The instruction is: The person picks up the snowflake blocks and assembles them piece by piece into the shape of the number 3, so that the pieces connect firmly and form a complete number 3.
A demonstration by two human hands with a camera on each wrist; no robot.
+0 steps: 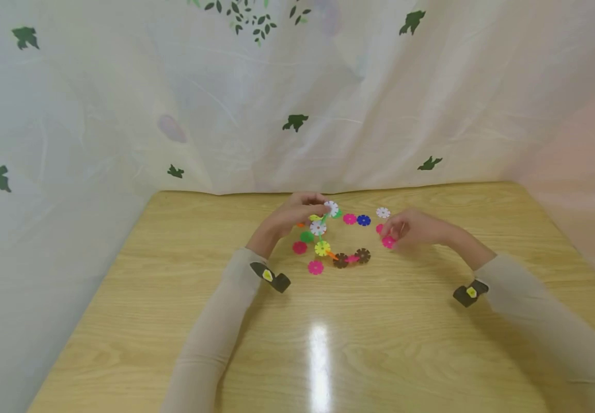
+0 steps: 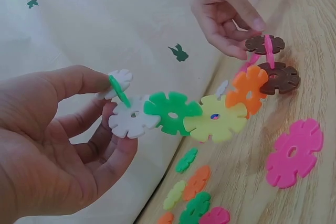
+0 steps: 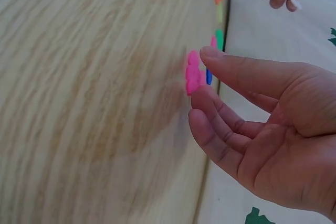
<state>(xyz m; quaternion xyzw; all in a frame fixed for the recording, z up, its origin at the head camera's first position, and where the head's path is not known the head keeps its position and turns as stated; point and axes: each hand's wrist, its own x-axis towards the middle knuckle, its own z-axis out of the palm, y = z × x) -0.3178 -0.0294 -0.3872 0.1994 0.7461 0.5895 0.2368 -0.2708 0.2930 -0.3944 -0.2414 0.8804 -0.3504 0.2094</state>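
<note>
A chain of slotted flower-shaped plastic discs hangs from my left hand (image 1: 297, 215), whose thumb and fingers pinch its white end. In the left wrist view the chain runs from a white disc (image 2: 134, 118) through a green disc (image 2: 170, 113), a yellow disc (image 2: 215, 121) and an orange disc (image 2: 248, 92) to brown discs (image 2: 281, 78) joined by pink. My right hand (image 1: 418, 226) is low over the table at the right, beside a loose pink disc (image 3: 192, 74). Its thumb and fingers are apart, with that disc at their tips; whether they touch it is unclear.
Loose discs lie on the wooden table (image 1: 256, 344): a blue disc (image 1: 364, 220), a white disc (image 1: 382, 213) and several pink, green and orange ones, some under the chain. A patterned white curtain (image 1: 349, 137) hangs along the table's back edge.
</note>
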